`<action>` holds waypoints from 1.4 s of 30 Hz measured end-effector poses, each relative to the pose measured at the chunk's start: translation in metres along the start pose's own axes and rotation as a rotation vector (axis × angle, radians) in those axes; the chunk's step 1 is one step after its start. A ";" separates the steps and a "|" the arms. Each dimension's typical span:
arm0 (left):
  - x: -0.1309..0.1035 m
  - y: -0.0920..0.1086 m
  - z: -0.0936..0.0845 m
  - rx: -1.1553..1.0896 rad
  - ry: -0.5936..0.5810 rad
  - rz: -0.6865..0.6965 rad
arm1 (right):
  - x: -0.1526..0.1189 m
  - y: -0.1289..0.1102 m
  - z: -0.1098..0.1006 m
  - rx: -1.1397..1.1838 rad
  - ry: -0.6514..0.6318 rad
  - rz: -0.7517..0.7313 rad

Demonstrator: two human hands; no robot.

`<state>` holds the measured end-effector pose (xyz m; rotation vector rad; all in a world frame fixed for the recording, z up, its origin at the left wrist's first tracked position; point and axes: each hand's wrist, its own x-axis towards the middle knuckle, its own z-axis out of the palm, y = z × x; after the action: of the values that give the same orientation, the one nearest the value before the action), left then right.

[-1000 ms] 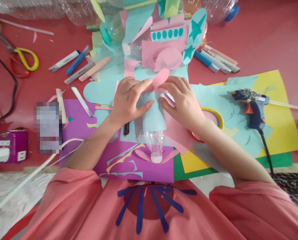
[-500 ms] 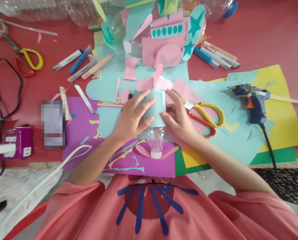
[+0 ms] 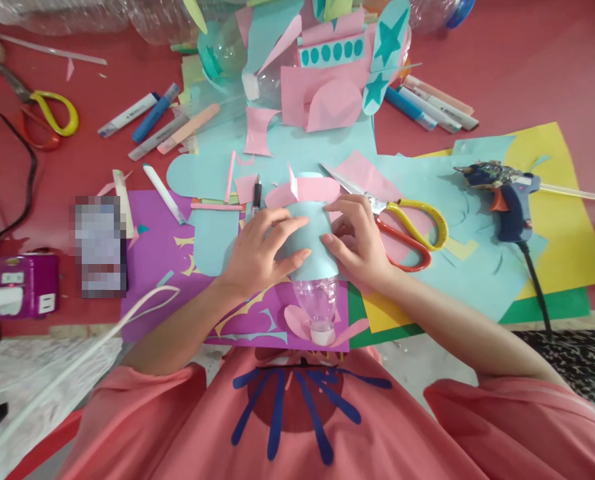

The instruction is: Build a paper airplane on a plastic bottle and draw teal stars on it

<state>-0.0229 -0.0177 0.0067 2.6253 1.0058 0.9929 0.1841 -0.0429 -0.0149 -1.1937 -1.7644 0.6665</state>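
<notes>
Between my two hands lies a clear plastic bottle [image 3: 317,300], its middle wrapped in light blue paper [image 3: 311,250]. Its white cap [image 3: 322,333] faces my body, with pink paper petals [image 3: 297,323] spread around the neck. Pink paper fins [image 3: 317,189] stand at the far end. My left hand [image 3: 260,250] holds the left side of the wrap, thumb and fingers curved on the paper. My right hand [image 3: 362,243] grips the right side, its thumb on the paper and the other fingers bent. Red-and-yellow scissors [image 3: 407,233] lie just beyond my right hand.
A glue gun [image 3: 510,200] rests on yellow paper [image 3: 567,220] at the right. Markers [image 3: 157,120] lie at both sides. A phone [image 3: 101,247], a purple power socket [image 3: 27,285] and second scissors [image 3: 52,113] are left. A pink paper-covered bottle craft [image 3: 322,87] stands at the back.
The bottle has come nearer to my body, its cap shifting down and a little right. The pink fins have turned and sit lower. Both hands stay on the wrap.
</notes>
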 end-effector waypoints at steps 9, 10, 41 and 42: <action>0.001 -0.009 0.006 -0.014 0.002 -0.100 | 0.004 0.005 0.003 -0.015 0.090 -0.057; 0.001 -0.010 0.006 -0.018 -0.024 -0.088 | 0.004 0.005 0.003 -0.022 0.063 -0.048; 0.002 -0.008 0.003 -0.097 -0.212 0.022 | 0.004 0.013 -0.007 -0.085 -0.110 -0.124; 0.002 -0.007 0.003 -0.099 -0.230 0.019 | 0.004 0.013 -0.006 -0.105 -0.117 -0.133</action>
<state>-0.0239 -0.0107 0.0028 2.5975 0.8571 0.7033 0.1948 -0.0345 -0.0207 -1.1143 -1.9791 0.5821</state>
